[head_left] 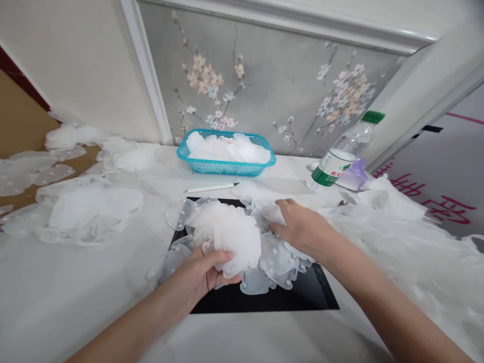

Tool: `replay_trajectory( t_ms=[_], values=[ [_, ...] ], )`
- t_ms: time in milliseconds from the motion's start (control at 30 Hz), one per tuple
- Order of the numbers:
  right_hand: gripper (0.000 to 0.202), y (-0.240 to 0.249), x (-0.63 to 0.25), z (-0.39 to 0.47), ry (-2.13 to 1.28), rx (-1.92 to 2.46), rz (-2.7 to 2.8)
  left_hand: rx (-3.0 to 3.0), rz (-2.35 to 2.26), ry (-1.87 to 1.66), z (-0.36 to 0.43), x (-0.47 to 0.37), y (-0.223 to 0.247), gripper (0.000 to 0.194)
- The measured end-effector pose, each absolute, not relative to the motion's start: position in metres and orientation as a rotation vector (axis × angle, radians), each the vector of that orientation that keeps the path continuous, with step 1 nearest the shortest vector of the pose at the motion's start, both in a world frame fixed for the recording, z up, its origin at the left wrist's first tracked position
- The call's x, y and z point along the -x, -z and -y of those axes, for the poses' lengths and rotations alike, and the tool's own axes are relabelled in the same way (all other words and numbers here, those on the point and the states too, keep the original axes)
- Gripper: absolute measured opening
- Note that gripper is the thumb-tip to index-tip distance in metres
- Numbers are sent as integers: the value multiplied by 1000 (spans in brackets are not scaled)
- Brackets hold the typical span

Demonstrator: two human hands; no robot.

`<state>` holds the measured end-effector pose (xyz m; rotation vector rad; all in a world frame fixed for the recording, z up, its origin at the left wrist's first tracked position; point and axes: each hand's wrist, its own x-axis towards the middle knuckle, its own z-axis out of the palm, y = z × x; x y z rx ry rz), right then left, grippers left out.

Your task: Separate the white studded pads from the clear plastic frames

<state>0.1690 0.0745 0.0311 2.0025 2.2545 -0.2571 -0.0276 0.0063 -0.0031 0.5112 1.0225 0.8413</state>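
Note:
My left hand (212,269) is closed round a thick stack of white, translucent plastic sheets (230,232) with rounded, lobed edges, the thumb pressed on its near side. To the right, my right hand (300,224) has thumb and fingers on a frosted translucent sheet (269,214); the palm side and part of the grip are hidden. Beneath both hands more loose lobed sheets with small round dots (279,259) overlap on a black rectangular panel (242,301). The spread pieces fan out on either side of the stack.
A blue basket (227,168) full of white sheets stands at the wall, a white pen-like tool (209,188) before it. A green-capped bottle (336,156) leans at the right beside a purple packet (355,175). Heaps of sheets (91,209) lie left and a large pile (412,257) right.

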Motion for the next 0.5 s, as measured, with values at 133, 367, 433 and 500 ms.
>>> replay_trajectory(
  t_ms=[133,367,433,500],
  values=[
    [32,-26,-174,-79,273,-1956,-2187,-522,-1037,-829,-7,27,3,26],
    [53,-18,-180,-84,258,-2050,-2225,-515,-1022,-830,-7,28,2,22],
    [49,-17,-181,-85,283,-2059,-2228,-507,-997,-841,-7,29,4,20],
    [37,-18,-182,-85,285,-2076,-2232,-498,-972,-852,-7,30,6,18]
  ],
)
